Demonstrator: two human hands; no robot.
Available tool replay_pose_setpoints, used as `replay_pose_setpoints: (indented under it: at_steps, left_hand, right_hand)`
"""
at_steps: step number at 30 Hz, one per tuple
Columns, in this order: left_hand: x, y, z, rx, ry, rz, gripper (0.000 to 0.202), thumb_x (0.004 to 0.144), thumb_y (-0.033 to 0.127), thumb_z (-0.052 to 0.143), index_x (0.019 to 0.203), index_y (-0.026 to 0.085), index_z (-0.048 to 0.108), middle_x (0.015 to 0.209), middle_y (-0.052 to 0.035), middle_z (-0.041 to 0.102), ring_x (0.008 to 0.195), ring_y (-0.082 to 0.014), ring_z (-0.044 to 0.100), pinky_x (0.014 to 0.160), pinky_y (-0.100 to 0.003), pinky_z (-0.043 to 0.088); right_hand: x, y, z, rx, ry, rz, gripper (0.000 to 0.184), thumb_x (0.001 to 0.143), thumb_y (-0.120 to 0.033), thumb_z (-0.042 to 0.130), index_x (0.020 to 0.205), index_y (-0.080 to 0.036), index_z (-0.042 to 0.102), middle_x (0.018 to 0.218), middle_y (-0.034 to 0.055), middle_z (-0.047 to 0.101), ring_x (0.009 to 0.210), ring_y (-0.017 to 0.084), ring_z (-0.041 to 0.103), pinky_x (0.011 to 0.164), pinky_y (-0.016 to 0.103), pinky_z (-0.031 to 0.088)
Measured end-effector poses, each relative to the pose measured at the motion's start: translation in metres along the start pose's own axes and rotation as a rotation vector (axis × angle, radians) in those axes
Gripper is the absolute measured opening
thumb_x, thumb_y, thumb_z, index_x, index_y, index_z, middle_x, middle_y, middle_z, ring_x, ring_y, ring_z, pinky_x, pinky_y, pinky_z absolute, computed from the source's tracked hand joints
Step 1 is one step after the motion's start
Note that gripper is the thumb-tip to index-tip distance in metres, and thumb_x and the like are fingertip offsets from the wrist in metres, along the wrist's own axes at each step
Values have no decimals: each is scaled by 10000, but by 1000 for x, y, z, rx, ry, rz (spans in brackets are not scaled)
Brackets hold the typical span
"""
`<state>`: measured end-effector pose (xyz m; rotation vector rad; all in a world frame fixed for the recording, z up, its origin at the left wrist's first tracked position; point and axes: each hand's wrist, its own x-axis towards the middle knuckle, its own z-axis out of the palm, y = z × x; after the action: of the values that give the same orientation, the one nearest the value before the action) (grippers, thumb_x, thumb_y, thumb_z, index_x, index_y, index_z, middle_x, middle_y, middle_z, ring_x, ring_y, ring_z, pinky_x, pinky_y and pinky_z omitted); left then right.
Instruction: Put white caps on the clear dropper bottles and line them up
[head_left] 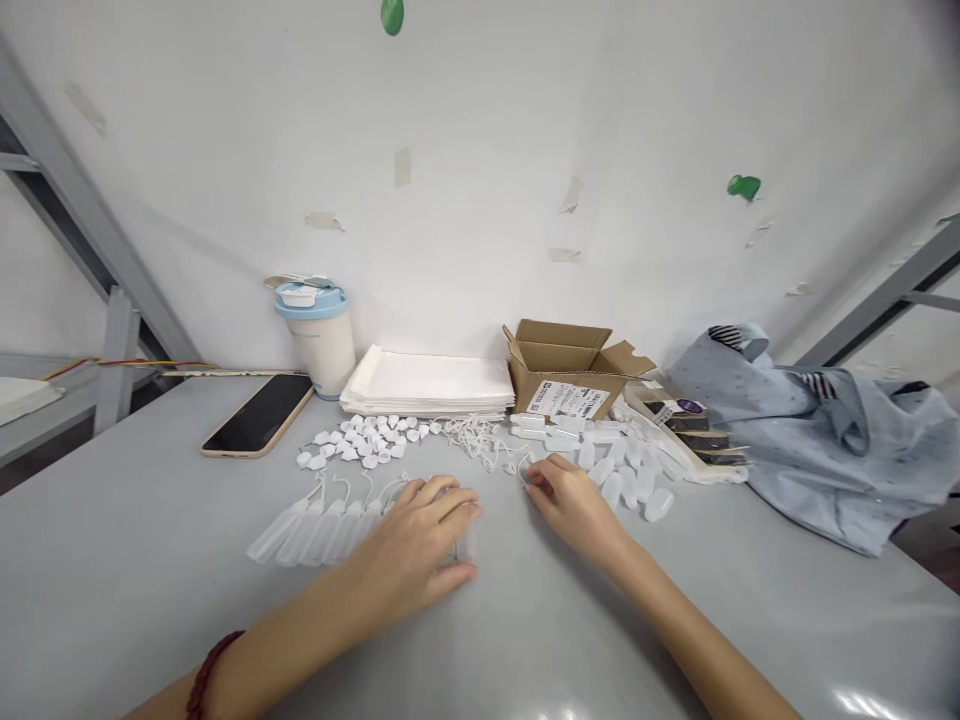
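A row of small translucent plastic bottles (322, 535) with white cords at their tops lies on the grey table. My left hand (420, 540) rests over the right end of this row, fingers stretched out and thumb apart; the bottles beneath it are partly hidden. My right hand (566, 500) is closed, its fingertips pinched on a thin white cord (523, 470). Behind the hands lies a tangle of white cords (480, 440). Left of it are many small white caps (367, 440). Loose translucent bottles (630, 475) are heaped to the right of my right hand.
A phone (259, 415) and a lidded cup (319, 340) stand back left. Along the wall are stacked white sheets (435, 380), an open cardboard box (566, 375) and a tray with dark packets (690, 430). Blue-grey cloth (832, 440) covers the right side.
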<state>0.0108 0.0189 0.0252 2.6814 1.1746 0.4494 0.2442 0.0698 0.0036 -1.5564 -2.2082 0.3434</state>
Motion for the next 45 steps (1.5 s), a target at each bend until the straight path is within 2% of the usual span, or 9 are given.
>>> replay_pose_setpoints:
  at_steps: [6,12,18,22,27,31,35,41,45]
  left_hand:
    - [0,-4,3,49,89,-6,366,881,335,601,1198,162,545,1266,-116,581,1197,-300,471,963,-466,419]
    - [1,-8,9,35,221,-35,277,906,288,540,1155,168,555,1194,-104,609,1151,-282,491,947,-455,424]
    - [1,-8,9,6,309,-29,241,929,231,470,1146,161,548,1149,-99,621,1108,-266,508,933,-442,433]
    - [3,-7,6,-4,317,-14,273,925,158,443,1188,141,517,1135,-107,622,1095,-255,518,914,-421,452]
    - [4,-5,4,-41,341,-20,327,913,146,459,1238,138,490,1081,-106,628,1021,-239,550,842,-377,487]
    - [3,-2,2,-84,315,2,259,920,125,431,1140,166,560,996,-73,651,916,-219,565,776,-351,478]
    - [3,-3,2,-128,359,72,225,948,134,399,1038,171,603,883,-49,655,800,-194,550,720,-332,439]
    - [3,-10,11,-167,366,82,198,942,148,430,994,174,619,848,-44,645,786,-193,535,704,-325,396]
    - [2,-12,11,-206,356,61,190,946,158,426,973,182,613,833,-36,634,781,-182,530,704,-315,393]
  right_hand:
    - [0,-5,3,11,27,34,133,894,-242,493,860,-175,603,862,75,631,742,207,616,660,315,469]
    - [2,-6,7,-56,12,64,180,848,-99,438,730,-189,541,786,69,634,686,198,606,622,297,442]
    - [-3,-10,5,-49,53,71,172,858,-112,398,738,-185,498,772,85,622,634,195,582,578,302,418]
    - [-10,-24,-2,148,154,-46,148,879,-156,404,766,-193,493,716,34,575,605,157,544,544,263,411]
    - [-28,-50,-5,365,152,-313,124,905,-134,401,834,-196,482,771,23,547,699,137,543,630,246,451]
    - [-42,-64,-1,391,146,-473,126,881,-83,415,873,-200,462,770,21,540,692,132,530,629,241,451]
    - [-48,-70,-1,394,173,-538,147,854,-60,432,874,-203,462,759,19,552,679,130,531,625,238,453]
    - [-35,-53,-21,337,156,-374,119,925,-180,419,850,-189,512,774,30,587,715,142,570,659,256,452]
    - [-15,-19,-45,-23,60,49,165,925,-240,450,816,-179,558,801,49,650,681,180,602,611,286,412]
